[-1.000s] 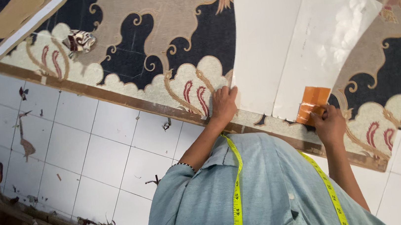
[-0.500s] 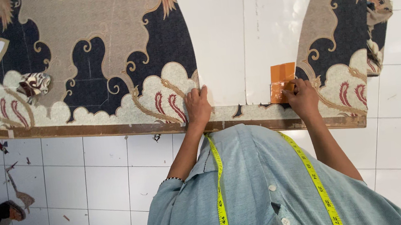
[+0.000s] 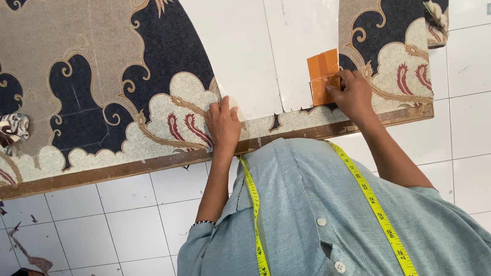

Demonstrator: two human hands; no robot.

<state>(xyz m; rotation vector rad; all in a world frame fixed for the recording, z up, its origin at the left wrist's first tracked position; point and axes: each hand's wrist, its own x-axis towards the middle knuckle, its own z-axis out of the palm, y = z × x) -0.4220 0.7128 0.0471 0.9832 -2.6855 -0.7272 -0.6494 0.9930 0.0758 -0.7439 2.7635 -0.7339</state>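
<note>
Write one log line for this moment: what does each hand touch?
left hand: flat on white paper pattern edge | right hand: on small orange square piece | beneath: dark patterned batik fabric

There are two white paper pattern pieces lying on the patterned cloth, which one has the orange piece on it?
The right-hand white pattern piece, beside the right hand: the orange piece lies on its lower edge. The left pattern piece, by the left hand, carries none.

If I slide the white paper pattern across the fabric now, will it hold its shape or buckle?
The white paper pattern lies flat with crisp edges, so it probably slides as one sheet. Being thin, it may buckle while the left hand presses its lower corner. The right hand with the orange piece likely pins it too.
</note>
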